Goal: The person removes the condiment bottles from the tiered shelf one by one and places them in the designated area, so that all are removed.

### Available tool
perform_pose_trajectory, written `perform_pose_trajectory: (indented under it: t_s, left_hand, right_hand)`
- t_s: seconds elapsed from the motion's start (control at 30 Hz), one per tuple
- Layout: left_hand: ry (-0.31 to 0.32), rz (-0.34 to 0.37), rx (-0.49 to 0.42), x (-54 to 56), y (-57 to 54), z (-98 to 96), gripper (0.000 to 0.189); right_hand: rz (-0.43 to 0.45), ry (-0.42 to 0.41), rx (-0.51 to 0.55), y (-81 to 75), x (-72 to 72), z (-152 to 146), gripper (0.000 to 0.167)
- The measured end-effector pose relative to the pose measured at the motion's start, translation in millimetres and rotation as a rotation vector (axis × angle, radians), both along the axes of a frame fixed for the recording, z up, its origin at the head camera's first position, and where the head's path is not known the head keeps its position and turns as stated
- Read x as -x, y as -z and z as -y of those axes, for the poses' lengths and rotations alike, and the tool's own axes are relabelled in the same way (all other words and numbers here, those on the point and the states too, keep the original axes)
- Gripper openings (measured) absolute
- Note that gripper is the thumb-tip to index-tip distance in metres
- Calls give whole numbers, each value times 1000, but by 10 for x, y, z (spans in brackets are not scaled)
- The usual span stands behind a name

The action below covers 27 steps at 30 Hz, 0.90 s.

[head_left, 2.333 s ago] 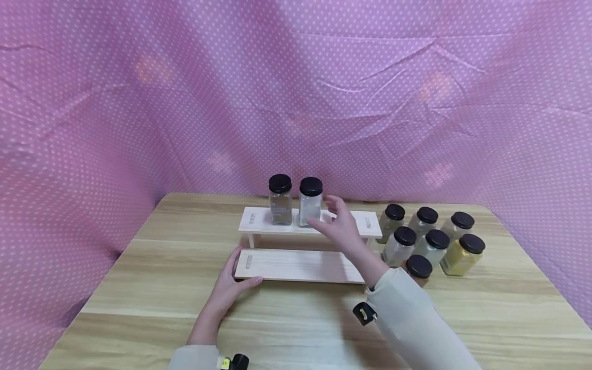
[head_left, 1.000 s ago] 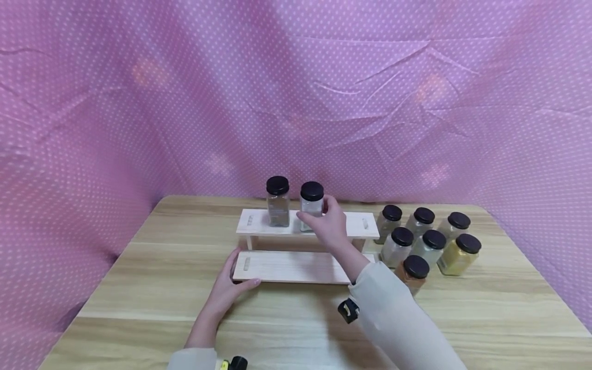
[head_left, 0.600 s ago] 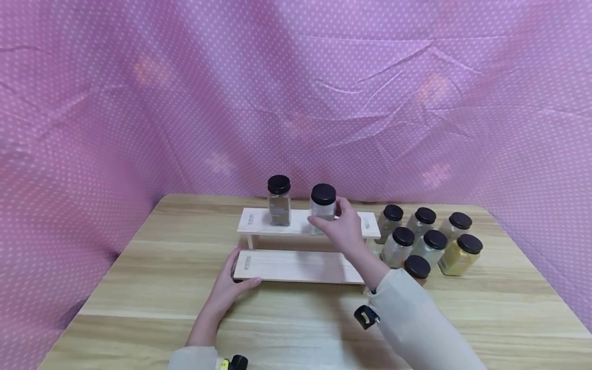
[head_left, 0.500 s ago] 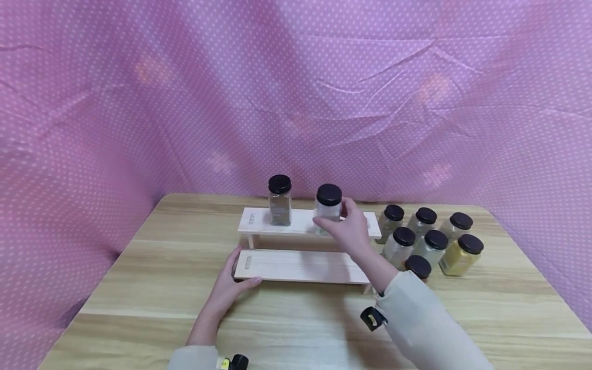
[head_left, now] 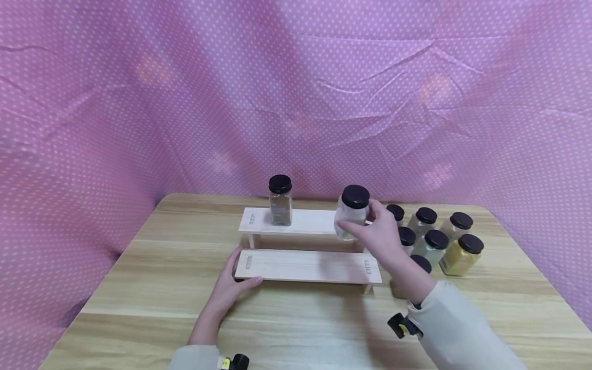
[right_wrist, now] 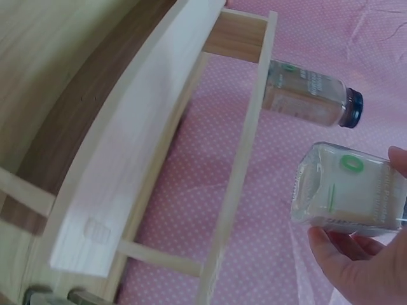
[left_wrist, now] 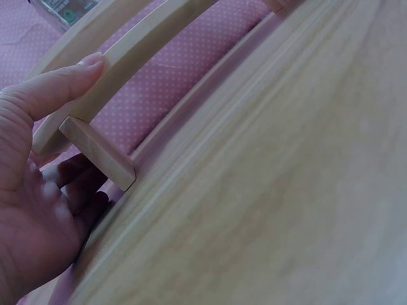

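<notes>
My right hand point(head_left: 381, 237) grips a clear square spice jar point(head_left: 348, 216) with a black lid and whitish contents. In the right wrist view a gap shows between the jar's base and the top tier point(right_wrist: 238, 159) of a pale two-tier wooden spice rack point(head_left: 305, 266). Another black-lidded jar point(head_left: 280, 208), brownish inside, stands upright on that tier, left of centre. At the rack's lower left end, my left hand point(head_left: 226, 292) holds on, thumb along the front edge and fingers curled behind the leg point(left_wrist: 100, 152).
Several more black-lidded jars stand grouped on the wooden table point(head_left: 152, 277) to the rack's right, among them a yellow one point(head_left: 458, 258) and one point(head_left: 399, 289) partly hidden by my right forearm. A pink dotted cloth point(head_left: 296, 103) hangs behind the table.
My right hand was spread beside the whitish jar on the top tier; it took hold, lifted the jar and carried it rightward towards the rack's right end. My left hand stayed put.
</notes>
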<state>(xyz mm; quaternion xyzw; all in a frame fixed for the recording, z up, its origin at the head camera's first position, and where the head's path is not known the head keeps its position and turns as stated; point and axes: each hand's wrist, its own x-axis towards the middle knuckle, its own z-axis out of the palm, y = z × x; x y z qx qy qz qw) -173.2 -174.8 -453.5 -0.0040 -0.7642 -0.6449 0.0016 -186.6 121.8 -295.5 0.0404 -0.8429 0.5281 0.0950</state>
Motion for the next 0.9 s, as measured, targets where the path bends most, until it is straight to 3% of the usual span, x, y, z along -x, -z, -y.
perform_pose_trajectory:
  t_s: [0.23, 0.37, 0.5, 0.9]
  left_hand:
    - [0, 3, -14, -2, -5, 3, 97]
    - [-2, 9, -20, -7, -11, 4, 98]
    - [1, 4, -17, -11, -23, -2, 98]
    - [6, -6, -14, -21, -26, -12, 97]
  right_hand:
    - [-4, -20, 27, -60, -94, -160, 52]
    - [-21, -8, -25, -69, -148, -263, 53]
    - [-59, 29, -94, -82, -193, -373, 51]
    - [-102, 135, -168, -56, -335, -832, 47]
